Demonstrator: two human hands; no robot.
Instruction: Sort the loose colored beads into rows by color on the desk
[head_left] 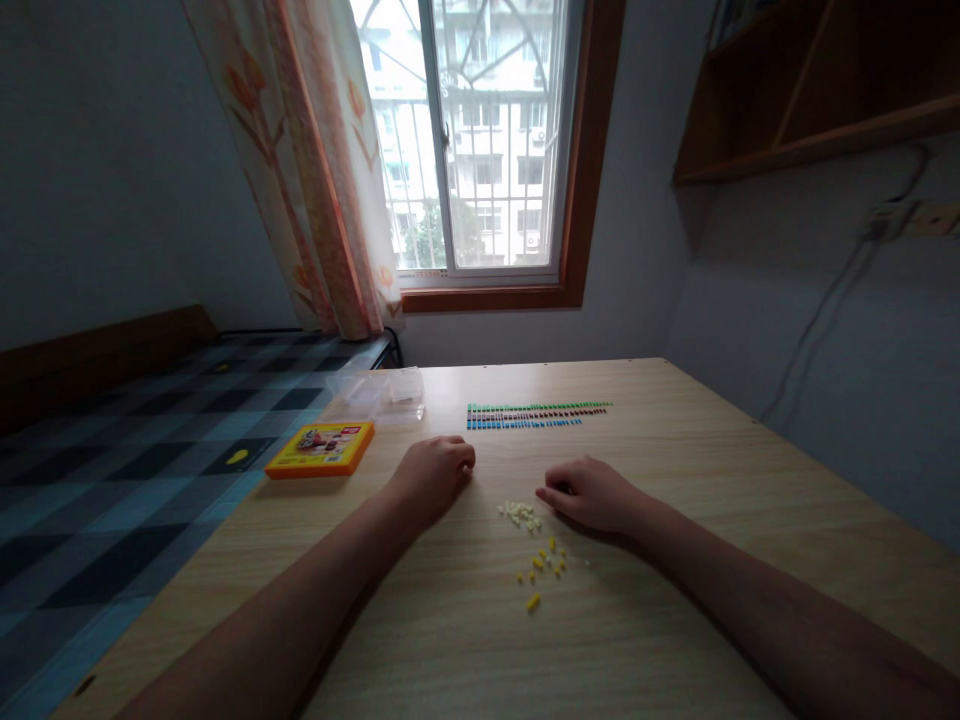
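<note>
My left hand [437, 474] rests on the table with its fingers curled in, just below the left end of the rows of small bricks. Whatever it may hold is hidden. Beside a pile of tiny cream-white bricks [522, 516], my right hand [592, 492] lies with fingers bent and thumb drawn in; anything between them is too small to make out. Nearer to me are several loose yellow bricks [538, 564]. Beyond the hands, small bricks stand in lines: green bricks [525, 407], dark brown bricks [525, 415] and blue bricks [517, 424].
An orange-yellow box [321, 450] lies at the table's left edge, with clear plastic trays [379, 393] behind it. A bed with a checked cover [150, 470] adjoins the wooden table [675, 640] on the left. Ahead are a curtain [315, 180] and a window [495, 150].
</note>
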